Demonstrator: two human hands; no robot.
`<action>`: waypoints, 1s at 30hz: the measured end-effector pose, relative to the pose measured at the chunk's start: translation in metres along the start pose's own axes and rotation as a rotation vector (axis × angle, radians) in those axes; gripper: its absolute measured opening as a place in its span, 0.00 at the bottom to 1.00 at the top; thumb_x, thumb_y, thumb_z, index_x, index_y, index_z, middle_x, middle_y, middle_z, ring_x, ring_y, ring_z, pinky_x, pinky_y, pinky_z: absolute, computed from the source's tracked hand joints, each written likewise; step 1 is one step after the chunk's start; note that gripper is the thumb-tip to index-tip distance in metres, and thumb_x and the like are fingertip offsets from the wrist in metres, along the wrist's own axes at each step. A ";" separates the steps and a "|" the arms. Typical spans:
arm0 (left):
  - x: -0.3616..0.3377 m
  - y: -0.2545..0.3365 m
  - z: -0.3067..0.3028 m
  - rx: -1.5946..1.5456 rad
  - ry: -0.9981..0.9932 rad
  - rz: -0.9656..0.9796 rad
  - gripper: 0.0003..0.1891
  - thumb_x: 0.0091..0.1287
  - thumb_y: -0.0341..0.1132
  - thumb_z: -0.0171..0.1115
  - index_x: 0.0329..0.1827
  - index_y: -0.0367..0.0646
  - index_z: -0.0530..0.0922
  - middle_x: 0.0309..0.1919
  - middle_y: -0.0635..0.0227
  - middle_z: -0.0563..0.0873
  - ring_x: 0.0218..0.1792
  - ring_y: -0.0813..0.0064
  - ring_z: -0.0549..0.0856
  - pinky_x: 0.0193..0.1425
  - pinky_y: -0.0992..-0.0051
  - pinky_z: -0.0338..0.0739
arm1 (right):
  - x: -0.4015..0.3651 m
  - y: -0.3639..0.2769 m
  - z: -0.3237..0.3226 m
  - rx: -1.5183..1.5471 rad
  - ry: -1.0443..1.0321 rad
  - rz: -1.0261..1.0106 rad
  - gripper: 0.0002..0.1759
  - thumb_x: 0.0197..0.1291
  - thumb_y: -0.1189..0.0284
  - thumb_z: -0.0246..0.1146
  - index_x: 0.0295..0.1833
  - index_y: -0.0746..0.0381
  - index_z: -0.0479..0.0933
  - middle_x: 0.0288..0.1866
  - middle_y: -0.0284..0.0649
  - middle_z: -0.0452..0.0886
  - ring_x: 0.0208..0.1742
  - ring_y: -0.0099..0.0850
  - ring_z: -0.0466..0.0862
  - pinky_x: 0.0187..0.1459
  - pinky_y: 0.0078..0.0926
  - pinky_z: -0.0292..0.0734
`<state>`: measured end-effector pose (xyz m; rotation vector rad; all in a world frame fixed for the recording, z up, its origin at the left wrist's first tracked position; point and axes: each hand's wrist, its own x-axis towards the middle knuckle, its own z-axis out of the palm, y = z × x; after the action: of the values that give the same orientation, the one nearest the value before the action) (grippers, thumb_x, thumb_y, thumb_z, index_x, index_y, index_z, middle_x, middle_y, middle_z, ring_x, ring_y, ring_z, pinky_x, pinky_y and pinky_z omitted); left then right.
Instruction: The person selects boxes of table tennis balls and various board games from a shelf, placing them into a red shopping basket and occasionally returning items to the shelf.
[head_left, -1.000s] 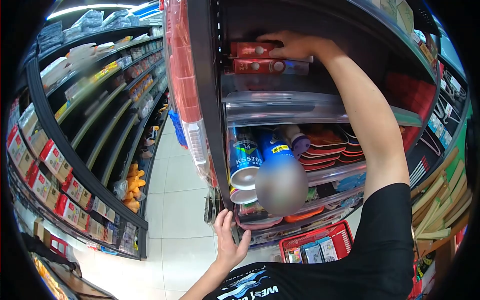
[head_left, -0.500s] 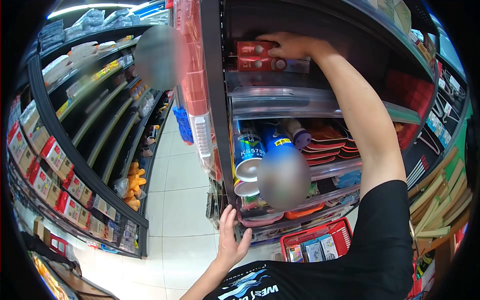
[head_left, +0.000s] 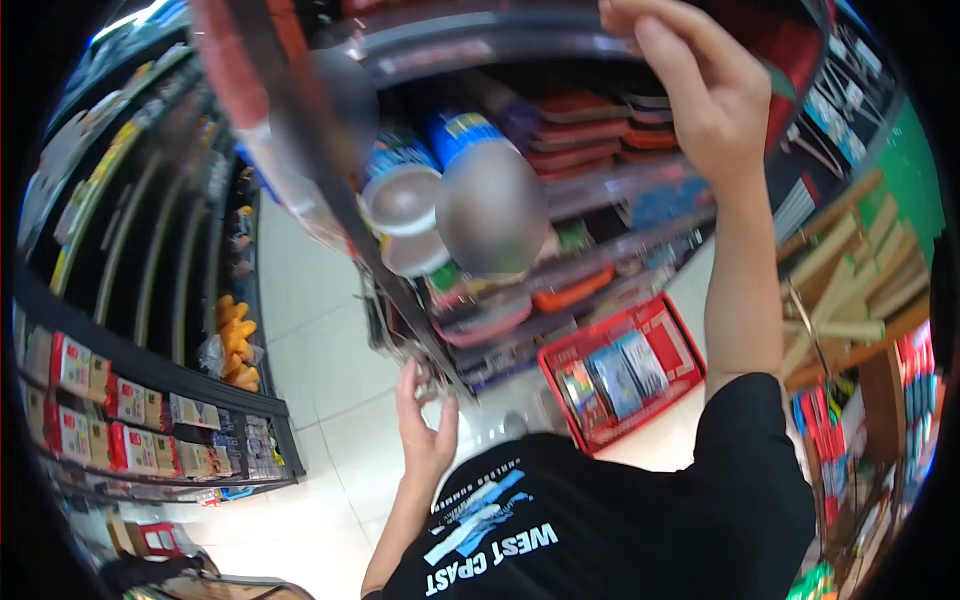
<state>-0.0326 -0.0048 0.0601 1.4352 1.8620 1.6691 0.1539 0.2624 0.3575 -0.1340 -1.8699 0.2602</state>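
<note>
My right hand [head_left: 715, 95] is raised before the shelf unit at the top of the view, fingers loosely bent and apart, with nothing seen in it. Its fingertips come close to the upper edge of the frame. Below and left of it are stacked red and dark flat items [head_left: 575, 135] on a shelf. My left hand [head_left: 425, 425] hangs low beside the shelf's corner post, thumb and fingers apart and holding nothing. Near it stands a red shopping basket [head_left: 640, 432] on the floor, with several flat packages [head_left: 615, 380] inside.
Cans [head_left: 400, 195] with pale ends and a blue can [head_left: 465, 130] sit on the shelf. Across the tiled aisle [head_left: 310, 340] runs another shelf unit with red-and-white boxes [head_left: 140, 450]. At right are wooden sticks [head_left: 850, 290]. Two blurred patches hide parts of the view.
My right hand has drawn back from the red boxes on the upper shelf, which have left the view. The view has tilted down and turned, showing more of the basket. My left hand stays open.
</note>
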 end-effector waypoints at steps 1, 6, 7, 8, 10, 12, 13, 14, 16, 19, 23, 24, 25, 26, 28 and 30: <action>-0.006 -0.001 0.001 -0.025 -0.023 -0.036 0.35 0.64 0.24 0.61 0.74 0.36 0.58 0.69 0.52 0.67 0.59 0.62 0.76 0.55 0.68 0.77 | -0.036 -0.007 -0.007 0.022 -0.014 0.122 0.12 0.69 0.75 0.57 0.52 0.69 0.80 0.47 0.39 0.85 0.48 0.25 0.84 0.50 0.21 0.77; -0.036 -0.018 0.012 -0.161 -0.232 -0.282 0.33 0.68 0.29 0.59 0.75 0.40 0.56 0.70 0.55 0.66 0.60 0.67 0.74 0.56 0.72 0.75 | -0.236 0.012 -0.027 0.052 0.035 0.824 0.11 0.70 0.74 0.57 0.48 0.69 0.81 0.39 0.35 0.85 0.41 0.20 0.81 0.46 0.19 0.76; -0.042 -0.023 0.015 -0.152 -0.279 -0.315 0.33 0.68 0.29 0.59 0.75 0.40 0.57 0.70 0.55 0.66 0.59 0.67 0.75 0.56 0.72 0.75 | -0.286 0.017 -0.028 0.052 0.060 0.974 0.11 0.70 0.74 0.57 0.48 0.69 0.81 0.39 0.34 0.85 0.41 0.20 0.81 0.45 0.20 0.76; -0.047 -0.028 0.018 -0.143 -0.319 -0.341 0.33 0.68 0.29 0.60 0.75 0.41 0.57 0.70 0.55 0.66 0.59 0.67 0.75 0.56 0.73 0.75 | -0.333 0.020 -0.028 0.055 0.088 1.114 0.11 0.70 0.73 0.57 0.47 0.68 0.82 0.39 0.34 0.85 0.40 0.21 0.81 0.44 0.21 0.76; -0.057 -0.036 0.023 -0.121 -0.379 -0.367 0.33 0.68 0.29 0.60 0.75 0.41 0.57 0.70 0.55 0.67 0.58 0.68 0.76 0.55 0.73 0.76 | -0.409 0.012 -0.026 -0.019 0.047 1.269 0.11 0.68 0.72 0.57 0.47 0.67 0.82 0.37 0.35 0.85 0.39 0.22 0.82 0.42 0.23 0.77; -0.064 -0.044 0.026 -0.086 -0.426 -0.387 0.33 0.68 0.29 0.60 0.75 0.41 0.57 0.69 0.55 0.68 0.57 0.69 0.76 0.54 0.74 0.76 | -0.490 0.011 -0.024 -0.160 -0.096 1.340 0.12 0.68 0.69 0.59 0.47 0.66 0.81 0.35 0.35 0.84 0.38 0.21 0.82 0.42 0.22 0.76; -0.066 -0.047 0.027 -0.060 -0.442 -0.407 0.33 0.68 0.29 0.60 0.75 0.42 0.57 0.69 0.55 0.68 0.56 0.69 0.77 0.53 0.74 0.76 | -0.515 0.008 -0.023 -0.154 -0.089 1.350 0.12 0.68 0.69 0.59 0.47 0.66 0.81 0.35 0.35 0.84 0.38 0.21 0.82 0.42 0.22 0.76; -0.069 -0.050 0.028 -0.034 -0.458 -0.430 0.33 0.68 0.29 0.60 0.75 0.42 0.57 0.69 0.55 0.69 0.56 0.70 0.78 0.53 0.74 0.77 | -0.535 0.005 -0.023 -0.227 -0.185 1.401 0.13 0.66 0.68 0.61 0.47 0.65 0.82 0.35 0.37 0.84 0.38 0.24 0.83 0.42 0.24 0.77; -0.076 -0.058 0.032 -0.016 -0.460 -0.461 0.32 0.68 0.30 0.61 0.74 0.40 0.59 0.68 0.54 0.70 0.54 0.69 0.79 0.50 0.74 0.78 | -0.577 0.004 -0.016 -0.292 -0.284 1.462 0.14 0.63 0.66 0.63 0.47 0.65 0.82 0.34 0.40 0.85 0.37 0.27 0.83 0.42 0.26 0.77; -0.084 -0.065 0.039 0.014 -0.492 -0.539 0.32 0.68 0.30 0.60 0.74 0.41 0.58 0.66 0.52 0.71 0.52 0.71 0.80 0.49 0.75 0.78 | -0.611 0.008 -0.005 -0.313 -0.448 1.550 0.17 0.56 0.61 0.67 0.43 0.64 0.81 0.34 0.47 0.84 0.38 0.42 0.84 0.42 0.35 0.78; -0.093 -0.065 0.052 0.079 -0.536 -0.632 0.33 0.69 0.30 0.60 0.75 0.42 0.57 0.64 0.50 0.73 0.49 0.72 0.82 0.46 0.75 0.78 | -0.668 0.029 0.027 -0.243 -0.520 1.706 0.24 0.49 0.61 0.72 0.46 0.65 0.75 0.41 0.49 0.82 0.47 0.45 0.83 0.47 0.38 0.79; -0.095 -0.064 0.052 0.105 -0.556 -0.655 0.33 0.69 0.31 0.60 0.75 0.42 0.56 0.63 0.49 0.73 0.48 0.72 0.82 0.46 0.74 0.79 | -0.673 0.028 0.033 -0.219 -0.520 1.723 0.24 0.49 0.61 0.72 0.46 0.65 0.75 0.41 0.49 0.82 0.47 0.45 0.83 0.47 0.38 0.79; -0.097 -0.065 0.051 0.129 -0.559 -0.662 0.33 0.69 0.31 0.61 0.75 0.42 0.56 0.63 0.49 0.73 0.47 0.72 0.82 0.45 0.74 0.79 | -0.678 0.026 0.041 -0.377 -0.546 1.675 0.29 0.47 0.62 0.72 0.51 0.66 0.72 0.48 0.50 0.80 0.52 0.47 0.81 0.51 0.39 0.78; -0.099 -0.065 0.050 0.164 -0.572 -0.657 0.33 0.69 0.31 0.61 0.75 0.43 0.56 0.62 0.49 0.74 0.46 0.72 0.83 0.45 0.74 0.79 | -0.682 0.026 0.050 -0.531 -0.568 1.620 0.33 0.46 0.63 0.73 0.56 0.66 0.69 0.54 0.51 0.77 0.57 0.48 0.78 0.55 0.41 0.77; -0.101 -0.061 0.049 0.175 -0.583 -0.709 0.33 0.69 0.30 0.61 0.75 0.43 0.56 0.61 0.50 0.74 0.46 0.72 0.83 0.45 0.75 0.79 | -0.684 0.034 0.057 -0.438 -0.645 1.755 0.47 0.43 0.63 0.75 0.67 0.66 0.59 0.62 0.54 0.69 0.64 0.52 0.72 0.62 0.43 0.73; -0.103 -0.059 0.049 0.198 -0.581 -0.758 0.32 0.69 0.29 0.60 0.75 0.44 0.57 0.61 0.51 0.75 0.45 0.73 0.83 0.45 0.75 0.79 | -0.690 0.039 0.063 -0.543 -0.688 1.699 0.53 0.43 0.62 0.76 0.71 0.65 0.55 0.62 0.56 0.69 0.64 0.52 0.72 0.63 0.41 0.73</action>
<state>0.0245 -0.0471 -0.0470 0.9265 1.8849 0.6452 0.3063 0.1398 -0.3080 -2.2451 -1.9340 0.9994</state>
